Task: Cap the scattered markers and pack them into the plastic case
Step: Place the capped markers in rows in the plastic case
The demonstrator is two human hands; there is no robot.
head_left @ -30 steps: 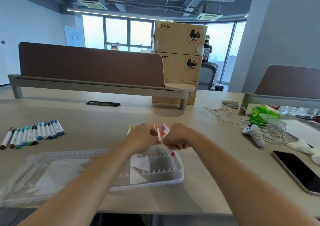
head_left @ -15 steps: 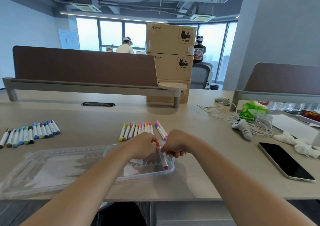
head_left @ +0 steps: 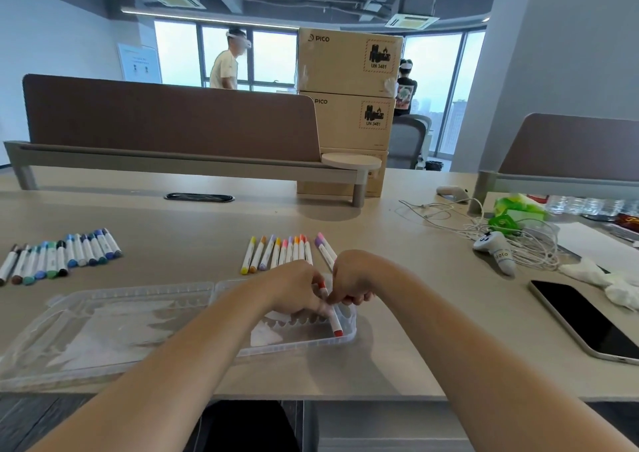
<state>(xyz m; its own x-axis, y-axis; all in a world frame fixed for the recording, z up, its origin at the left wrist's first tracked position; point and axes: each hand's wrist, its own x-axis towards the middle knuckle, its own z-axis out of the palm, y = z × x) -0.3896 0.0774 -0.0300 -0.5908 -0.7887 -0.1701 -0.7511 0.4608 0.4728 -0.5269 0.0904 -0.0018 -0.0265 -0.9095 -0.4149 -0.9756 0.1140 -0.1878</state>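
Both hands pinch the red marker (head_left: 331, 308) — left hand (head_left: 300, 287) steadying, right hand (head_left: 349, 280) pressing it into a rack slot at the plastic case (head_left: 350, 334)'s right end — likely seating it.

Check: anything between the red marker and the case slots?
The left hand and right hand hold the red marker over the case's right half. Nothing visible lies between; the hands hide some slots.

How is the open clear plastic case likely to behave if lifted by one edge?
The plastic case looks thin and see-through, so probably light and bendy. Lying open with both halves flat, it would likely fold at the hinge.
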